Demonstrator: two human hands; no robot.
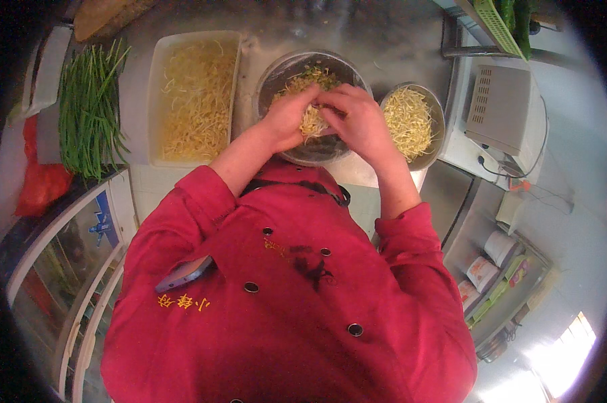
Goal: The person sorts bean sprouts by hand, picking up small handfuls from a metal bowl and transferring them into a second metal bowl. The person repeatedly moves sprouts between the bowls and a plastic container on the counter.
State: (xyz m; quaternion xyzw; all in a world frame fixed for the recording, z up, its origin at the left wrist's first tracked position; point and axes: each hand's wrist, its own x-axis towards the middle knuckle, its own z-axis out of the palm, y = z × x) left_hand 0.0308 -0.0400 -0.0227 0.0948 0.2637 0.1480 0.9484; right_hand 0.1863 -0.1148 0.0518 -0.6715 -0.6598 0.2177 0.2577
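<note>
A bunch of bean sprouts [313, 123] rests in my left hand [288, 118], above a large metal bowl [262, 83]. My right hand [356, 118] reaches over from the other side, its fingers bent and touching the sprouts' upper end. Whether it pinches a single strand is hidden by the fingers. Inside the metal bowl lie brownish and green sprout scraps [316, 76]. To the left, a white rectangular tub [155, 101] holds many sprouts in yellowish water. Pale, trimmed-looking sprouts [409, 123] fill a smaller metal bowl [438, 123] by my right forearm.
Long green chives [89, 111] lie at the far left, with a red mesh bag [44, 186] below. A boxy white appliance [497, 108] with a cord stands right of the metal worktop [394, 50]. A green plastic basket [492, 27] juts in at the upper right.
</note>
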